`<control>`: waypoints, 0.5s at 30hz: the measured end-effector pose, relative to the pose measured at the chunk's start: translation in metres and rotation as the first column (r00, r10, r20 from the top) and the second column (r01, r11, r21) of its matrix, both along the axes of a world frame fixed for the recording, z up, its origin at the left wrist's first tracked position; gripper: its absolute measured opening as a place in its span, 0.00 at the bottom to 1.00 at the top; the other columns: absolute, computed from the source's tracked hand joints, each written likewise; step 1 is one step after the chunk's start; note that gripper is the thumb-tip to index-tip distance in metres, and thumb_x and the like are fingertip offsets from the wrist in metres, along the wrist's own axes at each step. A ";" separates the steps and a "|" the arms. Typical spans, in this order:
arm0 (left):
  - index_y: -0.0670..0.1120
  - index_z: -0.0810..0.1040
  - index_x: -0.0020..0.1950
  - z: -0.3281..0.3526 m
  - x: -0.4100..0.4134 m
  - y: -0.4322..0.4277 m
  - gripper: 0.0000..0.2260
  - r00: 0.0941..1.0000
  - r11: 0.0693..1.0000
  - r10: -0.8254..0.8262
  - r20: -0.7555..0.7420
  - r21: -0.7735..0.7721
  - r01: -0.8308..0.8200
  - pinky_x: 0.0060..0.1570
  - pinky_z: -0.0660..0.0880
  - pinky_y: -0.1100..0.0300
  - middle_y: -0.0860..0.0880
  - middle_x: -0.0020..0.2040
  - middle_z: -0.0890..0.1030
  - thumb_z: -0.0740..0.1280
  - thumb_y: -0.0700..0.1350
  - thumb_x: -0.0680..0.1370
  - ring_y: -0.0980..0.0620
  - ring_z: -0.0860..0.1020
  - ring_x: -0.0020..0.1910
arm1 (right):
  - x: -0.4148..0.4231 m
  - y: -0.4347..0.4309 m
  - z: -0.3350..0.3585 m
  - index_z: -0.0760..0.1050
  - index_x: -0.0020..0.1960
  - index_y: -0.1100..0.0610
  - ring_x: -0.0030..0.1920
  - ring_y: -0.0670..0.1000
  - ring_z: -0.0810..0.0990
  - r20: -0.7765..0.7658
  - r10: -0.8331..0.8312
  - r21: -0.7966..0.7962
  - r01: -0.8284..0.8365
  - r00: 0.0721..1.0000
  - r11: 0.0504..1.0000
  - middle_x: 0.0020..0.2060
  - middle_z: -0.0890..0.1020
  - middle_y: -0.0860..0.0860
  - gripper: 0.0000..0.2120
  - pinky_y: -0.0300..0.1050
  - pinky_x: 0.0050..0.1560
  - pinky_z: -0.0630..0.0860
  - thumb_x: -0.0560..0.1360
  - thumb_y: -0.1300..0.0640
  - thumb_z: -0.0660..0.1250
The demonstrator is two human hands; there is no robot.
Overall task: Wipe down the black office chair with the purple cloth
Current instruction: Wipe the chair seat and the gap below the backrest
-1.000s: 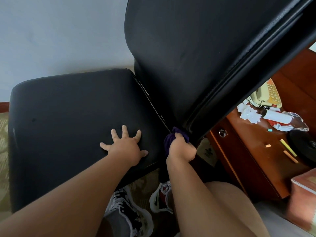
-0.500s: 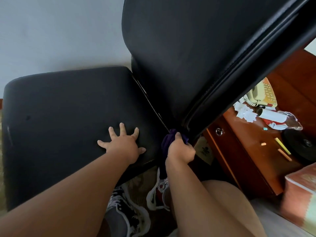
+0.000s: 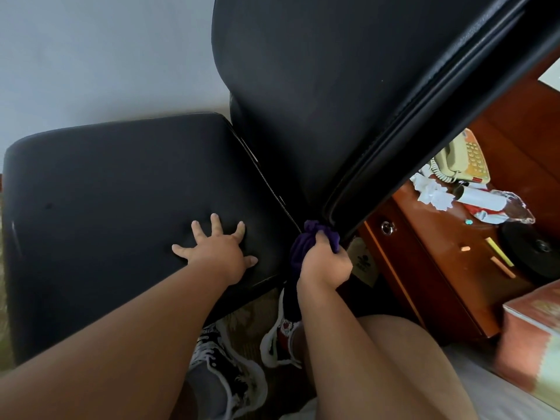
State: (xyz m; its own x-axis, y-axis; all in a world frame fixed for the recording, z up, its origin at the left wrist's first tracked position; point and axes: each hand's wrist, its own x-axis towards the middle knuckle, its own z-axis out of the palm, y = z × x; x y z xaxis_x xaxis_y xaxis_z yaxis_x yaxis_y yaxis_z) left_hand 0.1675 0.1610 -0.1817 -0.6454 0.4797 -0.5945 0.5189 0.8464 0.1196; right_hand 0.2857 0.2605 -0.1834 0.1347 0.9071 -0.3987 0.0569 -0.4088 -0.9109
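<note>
1. The person's left hand (image 3: 216,253) is lying flat on the seat (image 3: 106,192) of the black office chair (image 3: 333,140). The palm is facing down and the fingers are straight and spread, grasping nothing.
2. The right hand (image 3: 325,265) is clenching the purple cloth (image 3: 307,237), with the fingers curling round a bunched wad of it.
3. That hand is pressing the cloth against the lowest part of the backrest (image 3: 303,71) edge, just beside the seat's rear corner.
4. The cloth is bulging out above the knuckles and touching the chair's raised black trim. A darker tail of it is hanging down below the wrist.
5. The chair is standing near a pale wall (image 3: 91,56). The seat is spreading out to the left and the backrest is rising through the top middle of the view.
6. A wooden desk (image 3: 439,283) is standing just to the right of the chair, with a round metal lock (image 3: 387,228) showing on its front.
7. A beige telephone (image 3: 463,159), crumpled white tissue (image 3: 433,197), a clear plastic bottle (image 3: 497,207) lying on its side and a black round object (image 3: 536,253) are sitting on the desk.
8. Two sneakers (image 3: 230,368) are showing below the seat's near edge on patterned carpet.
</note>
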 end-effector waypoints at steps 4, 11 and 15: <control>0.66 0.39 0.79 0.000 0.000 0.001 0.37 1.000 1.000 0.003 0.000 -0.002 -0.003 0.68 0.49 0.22 0.48 0.81 0.33 0.60 0.67 0.79 0.34 0.34 0.78 | 0.002 -0.006 0.001 0.77 0.42 0.51 0.40 0.46 0.82 0.107 0.086 0.111 -0.098 0.990 0.989 0.38 0.82 0.48 0.07 0.41 0.39 0.76 0.77 0.51 0.72; 0.66 0.40 0.79 0.000 0.000 0.000 0.37 1.000 1.000 0.007 -0.005 0.007 -0.007 0.67 0.49 0.22 0.48 0.81 0.33 0.60 0.67 0.79 0.34 0.34 0.78 | 0.009 -0.010 0.025 0.72 0.32 0.55 0.28 0.44 0.74 0.341 0.157 0.674 -0.358 0.927 0.647 0.26 0.73 0.44 0.17 0.29 0.31 0.68 0.74 0.53 0.75; 0.66 0.40 0.79 -0.001 0.001 0.000 0.36 1.000 1.000 0.005 -0.015 0.014 -0.005 0.68 0.50 0.22 0.48 0.81 0.34 0.60 0.67 0.79 0.35 0.35 0.78 | 0.012 -0.002 0.023 0.75 0.35 0.52 0.32 0.44 0.76 0.329 0.197 0.499 -0.347 0.924 0.794 0.29 0.77 0.45 0.14 0.41 0.35 0.76 0.75 0.48 0.73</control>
